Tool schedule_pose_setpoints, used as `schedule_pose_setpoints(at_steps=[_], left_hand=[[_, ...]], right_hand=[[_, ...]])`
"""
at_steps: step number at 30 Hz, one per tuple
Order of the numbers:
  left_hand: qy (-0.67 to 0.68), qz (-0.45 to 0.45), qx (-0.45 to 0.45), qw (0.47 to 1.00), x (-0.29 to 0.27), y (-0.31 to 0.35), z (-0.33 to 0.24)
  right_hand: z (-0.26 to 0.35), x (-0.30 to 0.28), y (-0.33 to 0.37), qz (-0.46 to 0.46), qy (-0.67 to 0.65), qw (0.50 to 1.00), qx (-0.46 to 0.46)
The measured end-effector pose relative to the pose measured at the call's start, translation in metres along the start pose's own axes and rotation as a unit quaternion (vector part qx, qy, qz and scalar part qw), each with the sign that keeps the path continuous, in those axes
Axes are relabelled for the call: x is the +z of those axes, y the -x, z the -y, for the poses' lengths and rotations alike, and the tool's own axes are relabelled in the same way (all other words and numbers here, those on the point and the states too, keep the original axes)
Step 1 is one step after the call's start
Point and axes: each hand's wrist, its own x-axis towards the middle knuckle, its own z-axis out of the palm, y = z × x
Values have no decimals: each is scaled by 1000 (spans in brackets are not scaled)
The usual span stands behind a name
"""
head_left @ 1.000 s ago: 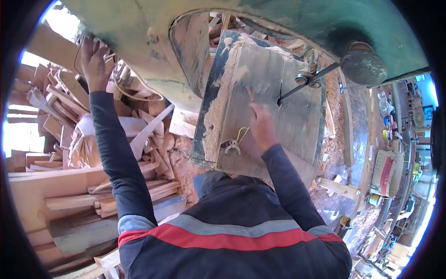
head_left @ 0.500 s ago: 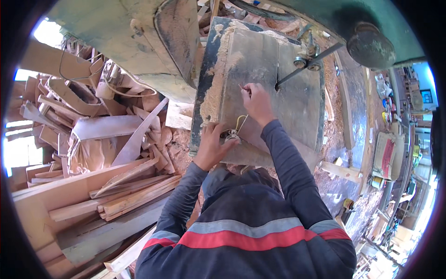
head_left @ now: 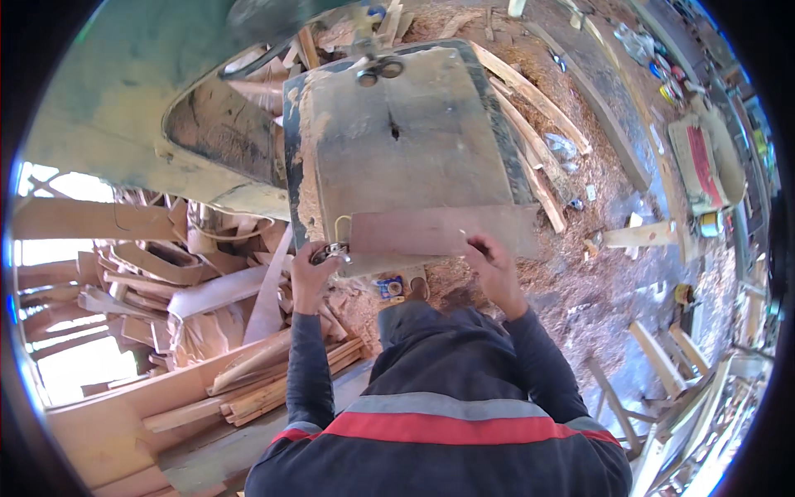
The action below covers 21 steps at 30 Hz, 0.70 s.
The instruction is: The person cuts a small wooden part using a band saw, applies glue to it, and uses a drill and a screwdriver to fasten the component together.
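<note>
A flat brown board [head_left: 414, 230] lies across the near edge of a dusty bandsaw table [head_left: 439, 141]. My left hand [head_left: 308, 277] is at the board's left end, its fingers closed on a small shiny metal device [head_left: 335, 250]. A yellow loop [head_left: 339, 224] curves up beside that device, resting by the board's corner. My right hand [head_left: 494, 269] is over the near edge of the board, toward its right end. Its fingers are pinched round a short thin stick [head_left: 464, 233], with a pale tip showing. I cannot make out exactly what either small item is.
Guide rollers [head_left: 379, 71] hang over the table's far side, beneath the green saw body [head_left: 108, 124]. Offcuts [head_left: 149, 273] pile up at left, with stacked planks [head_left: 257, 389] nearer. Long strips [head_left: 538, 99] lie on the sawdust floor at right. A small blue container [head_left: 390, 287] sits near my feet.
My view has swung to the right. My right hand has come from over the middle of the table back to the board's near edge; my left hand still grips the metal device.
</note>
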Motion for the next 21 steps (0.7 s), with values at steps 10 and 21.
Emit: schedule_pose_setpoints(at_steps=[10,21], left_hand=[[-360,-320,226,847,42,15,-64],[195,548,2,814,379,149,-221]], right_hand=[[-37,-166,151,-156,-68,985,10],[23,-278,223,-255,-405,866,-140]])
